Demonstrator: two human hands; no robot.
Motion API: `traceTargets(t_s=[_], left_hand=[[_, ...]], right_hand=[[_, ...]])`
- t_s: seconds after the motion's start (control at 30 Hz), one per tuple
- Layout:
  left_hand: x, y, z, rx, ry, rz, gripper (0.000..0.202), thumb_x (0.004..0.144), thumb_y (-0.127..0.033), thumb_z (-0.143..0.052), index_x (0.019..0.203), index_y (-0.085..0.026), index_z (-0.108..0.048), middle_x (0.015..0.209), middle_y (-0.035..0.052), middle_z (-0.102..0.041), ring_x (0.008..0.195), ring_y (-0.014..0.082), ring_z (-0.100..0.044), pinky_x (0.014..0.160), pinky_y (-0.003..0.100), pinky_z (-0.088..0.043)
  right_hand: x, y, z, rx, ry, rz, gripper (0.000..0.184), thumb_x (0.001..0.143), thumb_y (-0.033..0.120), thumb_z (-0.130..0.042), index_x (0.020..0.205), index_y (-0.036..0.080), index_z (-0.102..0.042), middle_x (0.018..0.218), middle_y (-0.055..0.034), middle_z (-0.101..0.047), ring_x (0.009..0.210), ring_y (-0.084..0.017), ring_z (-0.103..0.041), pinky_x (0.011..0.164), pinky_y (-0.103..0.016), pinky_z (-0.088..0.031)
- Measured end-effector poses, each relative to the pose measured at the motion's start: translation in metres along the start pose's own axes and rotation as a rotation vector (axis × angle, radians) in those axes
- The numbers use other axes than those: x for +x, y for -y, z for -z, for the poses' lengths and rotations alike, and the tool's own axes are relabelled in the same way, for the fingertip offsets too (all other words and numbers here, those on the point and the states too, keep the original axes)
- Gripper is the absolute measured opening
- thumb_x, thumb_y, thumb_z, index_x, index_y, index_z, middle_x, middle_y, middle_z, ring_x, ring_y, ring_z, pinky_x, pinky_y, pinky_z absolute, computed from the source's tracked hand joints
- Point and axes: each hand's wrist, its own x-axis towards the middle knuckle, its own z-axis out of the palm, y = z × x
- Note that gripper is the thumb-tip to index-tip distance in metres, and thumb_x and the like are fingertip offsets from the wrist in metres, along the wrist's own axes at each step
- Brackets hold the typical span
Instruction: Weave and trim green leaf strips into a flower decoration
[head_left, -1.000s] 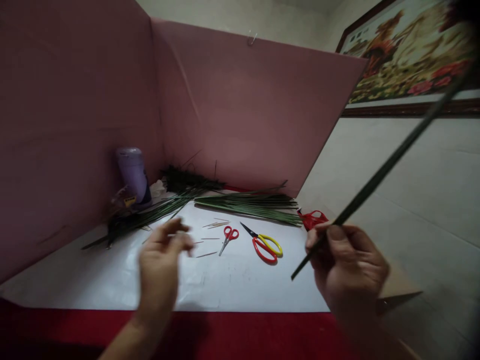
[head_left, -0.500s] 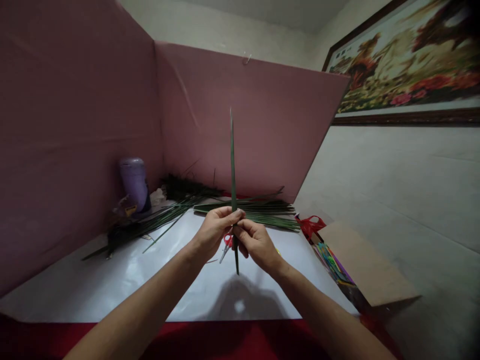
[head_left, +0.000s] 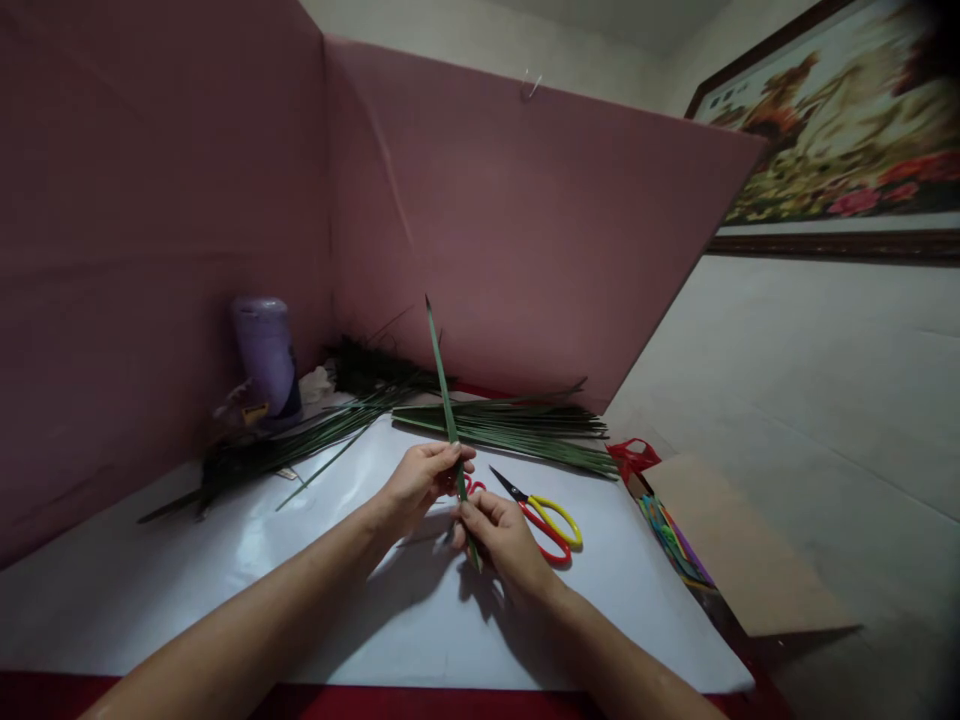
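Note:
A long, narrow green leaf strip (head_left: 442, 385) is held up in front of me, its pointed tip leaning to the left. My left hand (head_left: 427, 478) pinches it around the middle between thumb and fingers. Lower down, my right hand (head_left: 499, 535) grips the strip near its bottom end, which sticks out below the fingers. Beside the right hand lie scissors with one yellow and one red handle (head_left: 553, 525), blades apart. A smaller pair of red-handled scissors (head_left: 475, 487) is partly hidden behind the hands and the strip.
Bundles of green leaf strips (head_left: 517, 430) lie across the back of the white table (head_left: 315, 620). More strips spread at the left, near a purple container (head_left: 266, 350). Pink panels (head_left: 510, 240) enclose the back and left. At the right rests a cardboard box (head_left: 757, 550) with colourful items.
The leaf strip has come down and tilted its tip to the left. My hands have lowered and moved slightly apart along it. The yellow-and-red scissors have come into fuller view.

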Motion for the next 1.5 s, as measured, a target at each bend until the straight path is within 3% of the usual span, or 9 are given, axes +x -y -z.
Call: traceTargets(t_s=[0.3, 0.6, 0.83, 1.0, 1.1, 1.23, 1.3, 1.4, 1.5], left_hand=[[-0.016, 0.017, -0.005, -0.177, 0.104, 0.155, 0.016, 0.072, -0.021, -0.068, 0.085, -0.013, -0.064, 0.072, 0.0046, -0.061, 0.053, 0.0101, -0.054, 0.052, 0.023, -0.043], [-0.013, 0.011, -0.002, -0.045, -0.105, 0.007, 0.016, 0.066, -0.022, -0.074, 0.068, -0.012, -0.061, 0.064, 0.0017, -0.058, 0.055, 0.0083, -0.052, 0.053, 0.020, -0.041], [-0.016, 0.012, -0.008, 0.179, -0.017, 0.000, 0.019, 0.066, -0.027, -0.072, 0.063, -0.011, -0.063, 0.054, -0.0002, -0.054, 0.049, 0.0080, -0.045, 0.049, 0.022, -0.035], [-0.007, -0.004, 0.004, 0.279, -0.127, -0.228, 0.019, 0.071, -0.029, -0.068, 0.066, -0.012, -0.062, 0.059, 0.0011, -0.058, 0.050, 0.0073, -0.044, 0.049, 0.022, -0.033], [-0.003, -0.015, 0.011, 0.248, -0.189, -0.310, 0.016, 0.068, -0.026, -0.070, 0.070, -0.012, -0.063, 0.061, 0.0015, -0.060, 0.050, 0.0071, -0.045, 0.048, 0.021, -0.033], [-0.003, -0.020, 0.014, 0.189, -0.221, -0.293, 0.019, 0.062, -0.023, -0.073, 0.075, -0.011, -0.065, 0.063, 0.0020, -0.062, 0.053, 0.0084, -0.049, 0.049, 0.021, -0.035], [-0.003, -0.021, 0.016, 0.165, -0.243, -0.270, 0.020, 0.060, -0.021, -0.074, 0.074, -0.011, -0.064, 0.062, 0.0017, -0.061, 0.053, 0.0085, -0.050, 0.048, 0.021, -0.034], [-0.004, -0.022, 0.018, 0.122, -0.260, -0.229, 0.021, 0.059, -0.020, -0.074, 0.074, -0.011, -0.063, 0.061, 0.0011, -0.060, 0.051, 0.0080, -0.051, 0.046, 0.020, -0.034], [-0.004, -0.023, 0.018, 0.085, -0.255, -0.173, 0.022, 0.060, -0.019, -0.073, 0.075, -0.011, -0.060, 0.060, 0.0003, -0.059, 0.049, 0.0091, -0.054, 0.044, 0.020, -0.035]], right_hand=[[-0.005, -0.007, 0.010, 0.234, 0.123, -0.120, 0.038, 0.077, 0.052, -0.059, 0.073, 0.014, -0.055, 0.049, 0.0027, -0.053, 0.035, -0.004, -0.035, 0.035, -0.017, -0.020], [-0.005, -0.010, 0.006, -0.031, -0.044, 0.088, 0.036, 0.076, 0.050, -0.061, 0.067, 0.016, -0.053, 0.057, 0.0010, -0.057, 0.040, -0.005, -0.037, 0.037, -0.018, -0.025], [-0.004, -0.012, 0.011, -0.151, -0.128, 0.223, 0.031, 0.085, 0.044, -0.051, 0.071, 0.016, -0.055, 0.060, 0.0010, -0.055, 0.044, -0.008, -0.042, 0.043, -0.021, -0.034], [-0.005, 0.000, 0.013, -0.570, -0.143, 0.387, 0.020, 0.090, 0.028, -0.042, 0.082, 0.019, -0.058, 0.072, -0.0028, -0.062, 0.057, -0.012, -0.052, 0.055, -0.025, -0.041], [-0.003, 0.009, 0.003, -1.002, 0.020, 0.559, 0.013, 0.083, 0.014, -0.047, 0.089, 0.018, -0.058, 0.083, -0.0060, -0.063, 0.076, -0.017, -0.057, 0.068, -0.028, -0.044], [0.005, 0.008, -0.019, -1.523, 0.327, 0.645, 0.014, 0.081, 0.008, -0.045, 0.085, 0.013, -0.057, 0.084, -0.0106, -0.062, 0.074, -0.020, -0.056, 0.058, -0.028, -0.043], [0.009, 0.005, -0.026, -1.612, 0.394, 0.646, 0.017, 0.083, 0.006, -0.041, 0.083, 0.011, -0.057, 0.082, -0.0122, -0.061, 0.071, -0.020, -0.055, 0.054, -0.028, -0.043], [0.008, 0.005, -0.025, -1.380, 0.362, 0.567, 0.015, 0.079, 0.006, -0.046, 0.085, 0.012, -0.059, 0.084, -0.0106, -0.062, 0.074, -0.019, -0.056, 0.062, -0.028, -0.044], [0.001, 0.010, -0.015, -0.841, 0.271, 0.364, 0.019, 0.074, 0.005, -0.049, 0.085, 0.016, -0.061, 0.079, -0.0030, -0.062, 0.071, -0.013, -0.054, 0.064, -0.024, -0.043]])
